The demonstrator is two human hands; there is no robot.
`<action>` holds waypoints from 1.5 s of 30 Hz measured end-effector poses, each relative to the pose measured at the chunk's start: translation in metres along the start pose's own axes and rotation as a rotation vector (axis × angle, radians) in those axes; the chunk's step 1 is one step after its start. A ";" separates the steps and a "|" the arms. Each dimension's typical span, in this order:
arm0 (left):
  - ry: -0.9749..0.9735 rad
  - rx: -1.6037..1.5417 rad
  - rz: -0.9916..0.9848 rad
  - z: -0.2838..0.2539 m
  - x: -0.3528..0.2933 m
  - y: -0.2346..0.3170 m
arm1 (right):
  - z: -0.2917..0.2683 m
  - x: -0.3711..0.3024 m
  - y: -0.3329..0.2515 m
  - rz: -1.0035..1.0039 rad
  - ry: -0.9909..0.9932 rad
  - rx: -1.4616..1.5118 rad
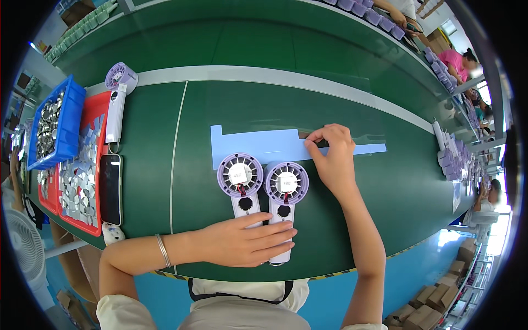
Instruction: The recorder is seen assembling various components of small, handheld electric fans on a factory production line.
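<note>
Two handheld fans lie side by side on the green table, the left fan (240, 175) and the right fan (286, 183), each with a round lilac head, a white square at the hub and a white handle. Across both handles rests my left hand (250, 240), its fingers stretched out flat. Beyond the fan heads lies a light-blue sheet (253, 144) with a stepped outline, narrowing to a strip on the right. My right hand (333, 149) is at the step in that sheet, thumb and forefinger pinched together at its edge. Anything small between these fingertips is hidden.
At the left stand a blue bin (69, 124) of round metal parts and a red tray (93, 212) of small silvery pieces. A phone (111, 190) and another handheld fan (115, 113) lie beside them. More lilac fan parts (454, 157) sit at the far right.
</note>
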State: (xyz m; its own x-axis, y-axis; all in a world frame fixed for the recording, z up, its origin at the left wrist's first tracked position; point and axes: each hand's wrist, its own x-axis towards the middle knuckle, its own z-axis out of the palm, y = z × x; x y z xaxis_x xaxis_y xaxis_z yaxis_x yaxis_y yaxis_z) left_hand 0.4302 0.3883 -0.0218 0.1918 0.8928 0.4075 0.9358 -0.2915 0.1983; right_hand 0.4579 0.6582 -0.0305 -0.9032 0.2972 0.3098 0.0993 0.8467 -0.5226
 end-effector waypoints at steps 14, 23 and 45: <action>0.063 0.103 0.001 0.007 -0.004 0.000 | -0.015 0.001 -0.011 -0.109 -0.137 0.187; 0.080 0.073 -0.005 0.013 -0.004 0.002 | -0.036 -0.009 -0.022 0.225 -0.004 0.741; 0.128 0.058 -0.037 0.021 -0.006 0.003 | -0.037 -0.032 -0.088 0.074 -0.107 0.417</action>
State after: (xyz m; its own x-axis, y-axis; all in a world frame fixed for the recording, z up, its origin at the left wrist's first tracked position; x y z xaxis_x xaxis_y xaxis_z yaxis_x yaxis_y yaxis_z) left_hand 0.4384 0.3890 -0.0423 0.1211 0.8506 0.5116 0.9578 -0.2354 0.1647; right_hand 0.4935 0.5908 0.0353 -0.9404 0.2839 0.1870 0.0078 0.5680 -0.8230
